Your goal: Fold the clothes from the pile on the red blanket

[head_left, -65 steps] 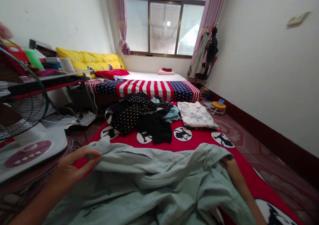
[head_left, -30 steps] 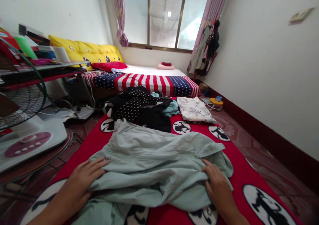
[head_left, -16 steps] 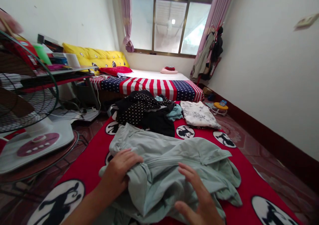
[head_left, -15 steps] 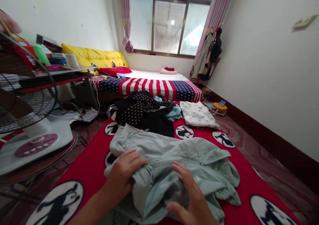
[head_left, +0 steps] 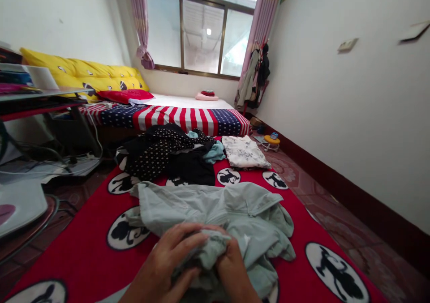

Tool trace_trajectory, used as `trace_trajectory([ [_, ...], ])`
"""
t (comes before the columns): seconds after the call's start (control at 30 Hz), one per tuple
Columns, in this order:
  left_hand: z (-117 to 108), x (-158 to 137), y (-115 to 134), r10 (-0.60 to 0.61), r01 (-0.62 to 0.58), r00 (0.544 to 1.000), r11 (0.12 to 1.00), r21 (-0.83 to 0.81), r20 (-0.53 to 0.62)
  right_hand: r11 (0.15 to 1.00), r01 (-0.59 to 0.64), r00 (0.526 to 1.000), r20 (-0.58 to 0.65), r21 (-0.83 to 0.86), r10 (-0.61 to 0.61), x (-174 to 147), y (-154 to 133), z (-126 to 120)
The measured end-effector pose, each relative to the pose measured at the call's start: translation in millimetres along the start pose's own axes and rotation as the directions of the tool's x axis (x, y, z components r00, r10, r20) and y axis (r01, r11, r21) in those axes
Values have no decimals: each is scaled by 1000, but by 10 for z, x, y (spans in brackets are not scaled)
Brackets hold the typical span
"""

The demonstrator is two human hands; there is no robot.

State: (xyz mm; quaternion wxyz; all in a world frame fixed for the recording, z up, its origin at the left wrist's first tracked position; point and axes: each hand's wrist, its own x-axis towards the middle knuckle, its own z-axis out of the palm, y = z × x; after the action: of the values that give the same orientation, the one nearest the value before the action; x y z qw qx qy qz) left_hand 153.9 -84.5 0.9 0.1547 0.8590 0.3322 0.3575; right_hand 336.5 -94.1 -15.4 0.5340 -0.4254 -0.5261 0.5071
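One pale green garment (head_left: 183, 203) rumpled across lower centre, red monkey-print blanket (head_left: 85, 236) beneath, left hand (head_left: 166, 262) and right hand (head_left: 232, 262) at bottom centre — both curled around a bunched fold of it — polka-dot garment (head_left: 152, 156) left of centre, folded floral cloth (head_left: 244, 152) right of centre.

The crumpled pale-green cloth garment (head_left: 201, 202) lies on the red patterned blanket (head_left: 87, 231), before the mostly black clothes heap (head_left: 151, 160). Right of that heap sits the folded white floral cloth (head_left: 245, 153).
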Motion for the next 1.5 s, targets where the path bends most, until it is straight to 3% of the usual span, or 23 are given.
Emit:
trace_trajectory([
  [0.07,-89,-51,-72,-66,70,996,994,81,-60,996,-56,978,-198,73,70,23,19,-182],
  [0.13,-137,-88,-143,-138,158,977,980,117,-164,986,-89,916,-376,140,136,29,65,-354],
  [0.23,-105,-81,-174,-193,232,947,964,131,-257,981,-103,853,-493,164,172,-7,105,-452],
  [0.3,-22,-48,-141,-176,210,960,966,148,-217,985,-118,880,-446,129,164,-51,76,-381],
  [0.43,168,-55,-148,-57,65,997,983,173,-54,990,-136,985,-106,33,139,-159,-81,-177],
  [0.53,201,-166,-329,-72,72,997,988,135,-1,986,-147,982,105,-77,155,-248,-212,-225],
  [0.67,124,-263,-507,-184,195,975,977,82,-123,955,-63,989,110,-290,99,-319,-288,-364],
  [0.77,156,-218,-372,-230,242,955,969,43,-187,876,67,991,134,-478,-3,-286,-196,-282],
  [0.87,300,-160,-118,-155,165,972,985,41,-175,790,242,967,212,-564,-145,-179,37,-134],
  [0.93,381,-151,22,-105,111,983,993,33,-153,741,260,965,193,-619,-177,-82,228,-83],
  [1.07,286,-156,163,-107,106,994,992,-68,-19,561,182,973,232,-808,18,77,501,-93],
  [1.17,9,-103,150,-98,113,991,978,-173,93,446,251,933,338,-859,126,74,507,-105],
  [1.23,-183,-40,53,-120,128,991,982,-138,62,474,286,915,384,-833,122,8,418,-112],
  [1.33,-360,77,-263,-211,211,977,977,14,-29,602,271,906,410,-751,103,-121,190,-177],
  [1.43,-350,199,-724,-331,338,941,933,119,-74,732,183,908,398,-656,130,-148,-84,-354],
  [1.5,-260,268,-1005,-423,435,900,884,173,-103,767,106,943,309,-632,125,-37,-228,-529],
])
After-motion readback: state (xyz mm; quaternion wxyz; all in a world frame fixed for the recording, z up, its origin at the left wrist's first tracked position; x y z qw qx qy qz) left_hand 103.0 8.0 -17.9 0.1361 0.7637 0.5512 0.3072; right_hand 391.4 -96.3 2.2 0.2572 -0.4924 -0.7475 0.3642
